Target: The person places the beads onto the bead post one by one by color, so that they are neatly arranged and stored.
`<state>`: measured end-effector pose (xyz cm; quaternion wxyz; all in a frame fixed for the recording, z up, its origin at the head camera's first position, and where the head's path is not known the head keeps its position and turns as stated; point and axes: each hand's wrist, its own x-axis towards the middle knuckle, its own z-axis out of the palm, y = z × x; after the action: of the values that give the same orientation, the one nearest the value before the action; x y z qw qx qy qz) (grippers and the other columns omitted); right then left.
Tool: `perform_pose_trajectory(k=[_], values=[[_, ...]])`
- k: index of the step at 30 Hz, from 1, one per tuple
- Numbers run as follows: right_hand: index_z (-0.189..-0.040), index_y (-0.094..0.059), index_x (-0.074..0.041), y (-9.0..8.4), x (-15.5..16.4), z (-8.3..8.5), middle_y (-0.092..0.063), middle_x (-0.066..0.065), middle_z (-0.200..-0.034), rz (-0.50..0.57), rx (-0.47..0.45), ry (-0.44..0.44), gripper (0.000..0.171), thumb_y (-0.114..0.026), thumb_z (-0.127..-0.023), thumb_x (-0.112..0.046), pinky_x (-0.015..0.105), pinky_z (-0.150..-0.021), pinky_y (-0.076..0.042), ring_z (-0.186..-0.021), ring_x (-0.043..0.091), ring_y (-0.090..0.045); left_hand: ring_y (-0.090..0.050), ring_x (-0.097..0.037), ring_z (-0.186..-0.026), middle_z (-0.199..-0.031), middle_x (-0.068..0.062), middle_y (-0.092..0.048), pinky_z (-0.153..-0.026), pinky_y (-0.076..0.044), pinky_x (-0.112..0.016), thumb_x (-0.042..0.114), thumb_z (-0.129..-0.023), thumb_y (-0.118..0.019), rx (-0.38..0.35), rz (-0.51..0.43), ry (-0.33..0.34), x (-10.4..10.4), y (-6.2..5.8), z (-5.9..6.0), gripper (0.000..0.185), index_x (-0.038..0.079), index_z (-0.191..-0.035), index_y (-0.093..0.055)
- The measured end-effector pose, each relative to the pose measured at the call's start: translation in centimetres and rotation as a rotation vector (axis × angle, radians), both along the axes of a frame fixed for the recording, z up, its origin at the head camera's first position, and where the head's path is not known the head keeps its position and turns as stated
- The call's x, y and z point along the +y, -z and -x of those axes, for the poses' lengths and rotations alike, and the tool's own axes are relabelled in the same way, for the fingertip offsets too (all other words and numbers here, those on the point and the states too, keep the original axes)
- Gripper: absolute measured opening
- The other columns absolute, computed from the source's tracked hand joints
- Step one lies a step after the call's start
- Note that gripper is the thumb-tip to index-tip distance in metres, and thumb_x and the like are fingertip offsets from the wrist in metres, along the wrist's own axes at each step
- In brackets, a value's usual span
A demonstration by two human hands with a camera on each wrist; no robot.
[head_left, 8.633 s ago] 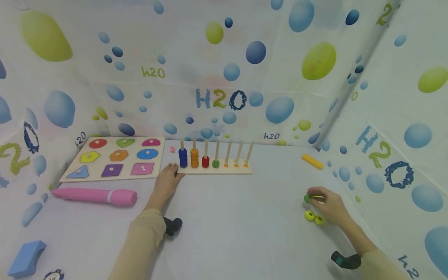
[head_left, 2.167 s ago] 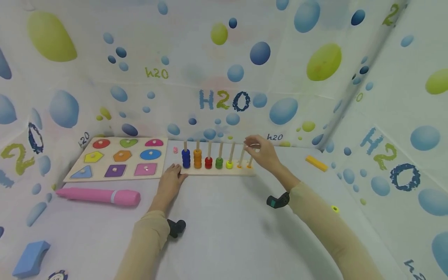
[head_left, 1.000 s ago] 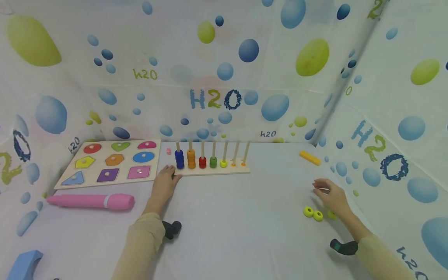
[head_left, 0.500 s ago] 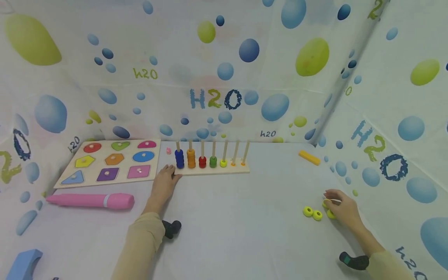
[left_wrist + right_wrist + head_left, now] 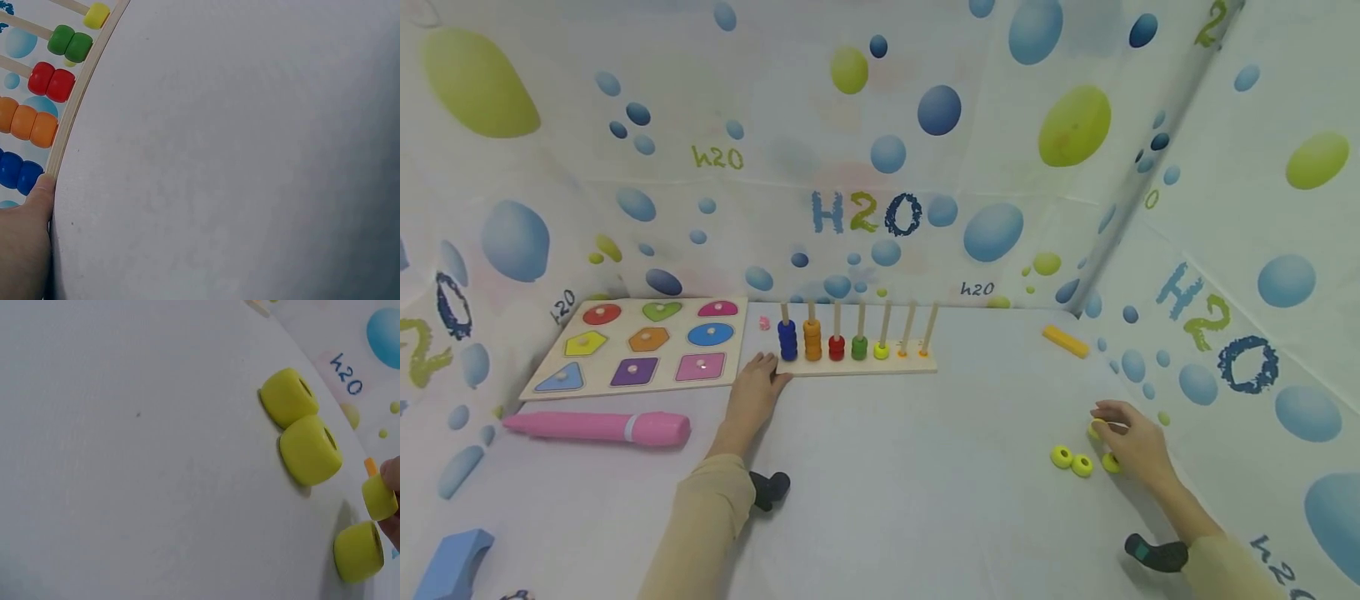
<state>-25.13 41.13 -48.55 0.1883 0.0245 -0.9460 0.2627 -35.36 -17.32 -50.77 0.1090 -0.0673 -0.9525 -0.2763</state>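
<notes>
A wooden peg rack (image 5: pixel 902 365) stands at the back of the table, with blue beads (image 5: pixel 787 339), orange beads (image 5: pixel 812 339), red beads (image 5: pixel 837 347), green beads (image 5: pixel 859 347) and one yellow bead (image 5: pixel 882 351) on its pegs. My left hand (image 5: pixel 758 382) rests flat against the rack's left end; its thumb (image 5: pixel 34 206) touches the base (image 5: pixel 81 87). Far right, my right hand (image 5: pixel 1126 437) pinches a yellow bead (image 5: pixel 379 497) just above the table. Three loose yellow beads (image 5: pixel 287 397) (image 5: pixel 310 450) (image 5: pixel 358 550) lie beside it.
A shape puzzle board (image 5: pixel 640 342) lies at the back left, a long pink marker-like toy (image 5: pixel 598 427) in front of it. A blue block (image 5: pixel 452 562) sits at the near left, a yellow stick (image 5: pixel 1066 342) at the back right. Bubble-print fabric walls close three sides.
After reaching to the rack, where a yellow bead now sits, my right hand came back to the loose yellow beads and took one between its fingertips. The left hand stayed put.
</notes>
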Motion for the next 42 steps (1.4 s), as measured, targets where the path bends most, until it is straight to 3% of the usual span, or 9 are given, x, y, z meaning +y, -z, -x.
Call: perform_pose_trajectory(k=[6, 14, 24, 34, 42], values=[[-0.117, -0.058, -0.002, -1.5, -2.3, 2.8, -0.069, 0.012, -0.103, 0.023, 0.01, -0.074, 0.031, -0.065, -0.09, -0.016, 0.033, -0.081, -0.053, -0.097, 0.029, -0.064, -0.034, -0.042, -0.131, -0.135, -0.027, -0.046, -0.109, -0.028, -0.052, 0.024, -0.095, -0.058, 0.008, -0.003, -0.003, -0.1, 0.0, 0.0, 0.051, -0.012, -0.13, -0.048], [-0.112, -0.06, -0.004, -4.5, -7.8, 7.0, -0.069, 0.009, -0.099, 0.099, 0.108, -0.249, 0.027, -0.068, -0.086, -0.004, 0.02, -0.079, -0.053, -0.093, 0.024, -0.066, -0.034, -0.043, -0.131, -0.135, -0.028, -0.046, -0.109, -0.028, -0.052, 0.024, -0.095, -0.058, -0.007, -0.013, 0.005, 0.0, -0.2, 0.0, 0.052, -0.013, -0.13, -0.047], [-0.114, -0.059, 0.001, -8.3, -16.7, 11.4, -0.068, 0.011, -0.102, 0.173, 0.187, -0.426, 0.032, -0.069, -0.083, 0.003, 0.031, -0.084, -0.054, -0.097, 0.023, -0.064, -0.035, -0.043, -0.13, -0.134, -0.029, -0.046, -0.109, -0.028, -0.052, 0.024, -0.095, -0.058, 0.013, -0.012, 0.012, 0.0, -0.3, 0.1, 0.052, -0.013, -0.129, -0.047], [-0.113, -0.059, -0.002, -10.2, -24.4, 14.7, -0.067, 0.011, -0.103, 0.204, 0.176, -0.492, 0.028, -0.066, -0.086, 0.0, 0.027, -0.085, -0.054, -0.098, 0.021, -0.064, -0.036, -0.044, -0.129, -0.132, -0.03, -0.047, -0.108, -0.029, -0.053, 0.023, -0.094, -0.059, 0.007, -0.017, 0.006, -0.4, 0.2, -0.7, 0.051, -0.014, -0.128, -0.048], [-0.114, -0.057, 0.002, -10.6, -28.0, 16.3, -0.067, 0.014, -0.104, 0.224, 0.161, -0.566, 0.029, -0.065, -0.085, 0.003, 0.028, -0.085, -0.054, -0.096, 0.023, -0.065, -0.037, -0.043, -0.129, -0.132, -0.029, -0.049, -0.108, -0.029, -0.053, 0.022, -0.094, -0.06, 0.032, -0.026, 0.004, -0.1, 0.1, -0.3, 0.05, -0.014, -0.127, -0.05]])
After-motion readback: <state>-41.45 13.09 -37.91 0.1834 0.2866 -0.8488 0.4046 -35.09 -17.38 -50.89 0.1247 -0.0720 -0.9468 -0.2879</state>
